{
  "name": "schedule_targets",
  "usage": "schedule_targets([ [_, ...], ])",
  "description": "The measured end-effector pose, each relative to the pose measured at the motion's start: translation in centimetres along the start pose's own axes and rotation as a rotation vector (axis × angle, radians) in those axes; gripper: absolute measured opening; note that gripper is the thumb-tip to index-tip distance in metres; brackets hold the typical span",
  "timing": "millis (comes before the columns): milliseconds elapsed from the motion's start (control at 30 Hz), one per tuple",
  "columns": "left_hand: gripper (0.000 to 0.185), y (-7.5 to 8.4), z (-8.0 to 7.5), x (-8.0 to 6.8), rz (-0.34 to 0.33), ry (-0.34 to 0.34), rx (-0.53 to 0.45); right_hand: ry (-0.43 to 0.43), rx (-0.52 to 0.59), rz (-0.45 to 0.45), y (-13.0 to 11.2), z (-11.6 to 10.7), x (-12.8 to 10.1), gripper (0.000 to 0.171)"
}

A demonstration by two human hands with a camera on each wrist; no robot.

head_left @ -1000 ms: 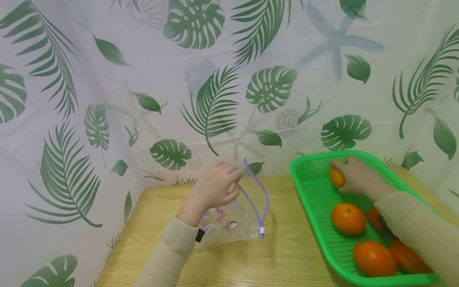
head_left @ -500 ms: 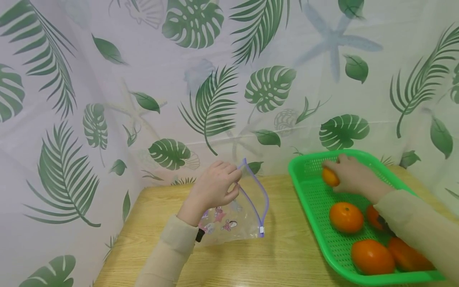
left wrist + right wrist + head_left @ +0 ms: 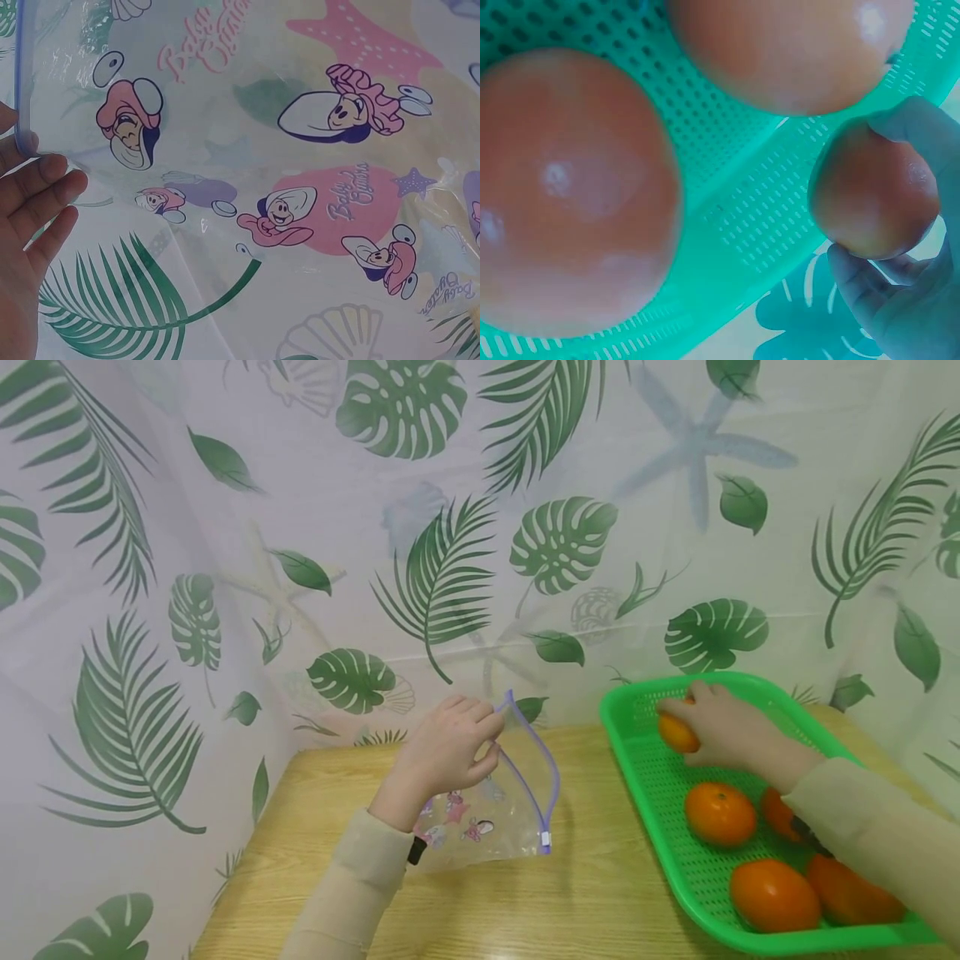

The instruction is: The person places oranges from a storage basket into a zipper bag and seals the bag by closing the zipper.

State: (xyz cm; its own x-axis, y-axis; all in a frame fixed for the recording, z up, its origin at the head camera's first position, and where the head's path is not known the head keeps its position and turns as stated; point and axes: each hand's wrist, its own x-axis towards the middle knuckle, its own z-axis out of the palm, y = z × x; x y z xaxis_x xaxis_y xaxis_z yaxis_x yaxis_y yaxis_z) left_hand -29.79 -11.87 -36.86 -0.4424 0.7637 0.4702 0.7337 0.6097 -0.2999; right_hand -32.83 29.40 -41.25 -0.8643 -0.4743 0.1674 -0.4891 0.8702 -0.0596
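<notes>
Holding small orange fruit (image 3: pixel 677 734) in right grip (image 3: pixel 723 727) over green basket (image 3: pixel 647 814); pinching clear bag (image 3: pixel 506 833), open rightward toward fruit, by purple zip edge (image 3: pixel 556 777) in left grip (image 3: pixel 453 743).

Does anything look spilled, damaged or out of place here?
Nothing stands out. The orange fruits lie inside the green basket with no damage I can see, and the right hand grips another fruit. The left hand pinches the clear zip bag, which gapes open with no tear showing.
</notes>
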Motion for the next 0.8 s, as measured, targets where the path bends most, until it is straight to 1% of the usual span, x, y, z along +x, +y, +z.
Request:
schedule_targets([
  [267,0.01,0.0,0.0,0.1,-0.002,-0.011,-0.022,0.013,-0.022,-0.027,-1.1,-0.8,0.1,0.077],
  [500,0.013,0.0,0.3,0.2,0.002,0.007,-0.023,0.049,-0.036,-0.054,-2.6,-2.0,0.1,0.076],
  [800,0.01,-0.1,0.6,0.3,0.008,0.01,-0.033,0.091,-0.077,-0.103,-4.1,-3.1,0.1,0.073],
])
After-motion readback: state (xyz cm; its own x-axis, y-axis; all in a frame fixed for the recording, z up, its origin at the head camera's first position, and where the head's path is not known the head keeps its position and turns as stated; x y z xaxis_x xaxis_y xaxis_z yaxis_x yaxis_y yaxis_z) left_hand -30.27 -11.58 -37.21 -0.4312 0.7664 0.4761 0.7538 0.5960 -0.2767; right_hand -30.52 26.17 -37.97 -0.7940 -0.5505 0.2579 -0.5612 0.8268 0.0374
